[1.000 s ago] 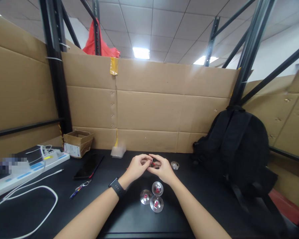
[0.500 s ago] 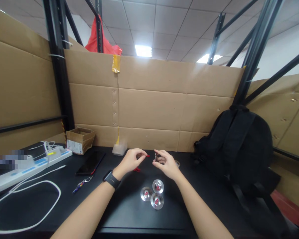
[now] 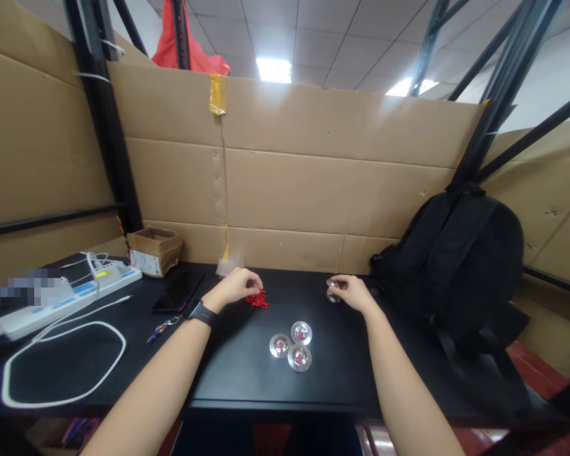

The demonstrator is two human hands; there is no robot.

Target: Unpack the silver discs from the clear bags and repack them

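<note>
My left hand (image 3: 237, 286), with a dark watch on the wrist, has its fingertips pinched down at a small heap of red cords (image 3: 259, 300). Over to the right, my right hand (image 3: 354, 292) holds a small shiny finger cymbal (image 3: 331, 282) between thumb and fingers, low at the table. Another round metal piece (image 3: 334, 296) shows just under the thumb, partly hidden. Between my forearms lie three silver finger cymbals with red cord at their centres: one on the left (image 3: 280, 346), one at the back (image 3: 301, 333) and one in front (image 3: 299, 358).
A black backpack (image 3: 460, 266) stands on the right of the black table (image 3: 247, 380). On the left are a white power strip (image 3: 71, 304) with a looped cable, a phone (image 3: 177, 292), keys (image 3: 164, 329) and a small cardboard box (image 3: 156, 250). Cardboard walls surround the back.
My hands have moved apart from the middle: the left down to the red cords, the right outward with its cymbal to the table. The view has tilted down slightly.
</note>
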